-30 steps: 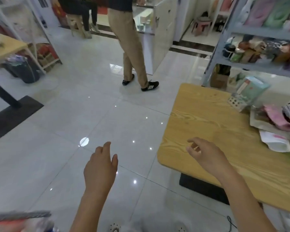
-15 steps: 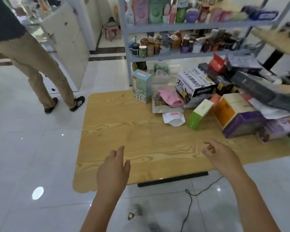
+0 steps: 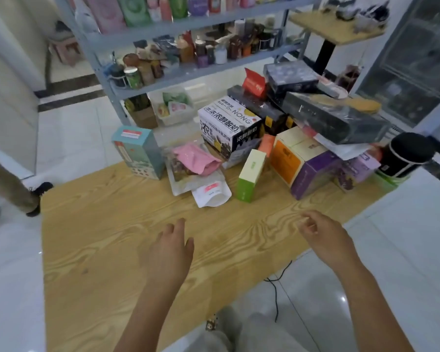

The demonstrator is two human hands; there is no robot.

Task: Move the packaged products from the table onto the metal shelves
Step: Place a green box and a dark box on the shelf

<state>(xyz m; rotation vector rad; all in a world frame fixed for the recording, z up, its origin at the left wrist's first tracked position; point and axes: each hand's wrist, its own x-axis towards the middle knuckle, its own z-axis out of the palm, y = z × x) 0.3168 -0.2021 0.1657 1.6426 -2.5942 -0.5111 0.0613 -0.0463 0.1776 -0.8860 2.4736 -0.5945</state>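
Hands: two, both over the bare near half of the table point(image 3: 99, 237), neither touching a product.
Left hand point(image 3: 167, 252): back up, fingers nearly straight and close together, holding nothing.
Right hand point(image 3: 323, 237): fingers loosely curled, thumb side toward the pile, nothing in its grasp.
Packaged products: heaped along the table's far edge, just in front of the metal shelves point(image 3: 97, 64).
Near row: one teal box point(image 3: 137, 151) upright at the left. There are two pouches — a pink pouch point(image 3: 196, 158) and a white pouch point(image 3: 211, 193) lying flat. One green-and-white box point(image 3: 250, 175) stands on end.
Behind: one white-and-black carton point(image 3: 226, 123) and one orange-and-purple box point(image 3: 297, 161). One long black box point(image 3: 335, 118) rests on top of the heap.
Right end: one black cylinder point(image 3: 404, 154).
Shelves: two levels in view — both crowded with bottles, jars and packets.
Floor: one black cable point(image 3: 277, 288) beside the table.
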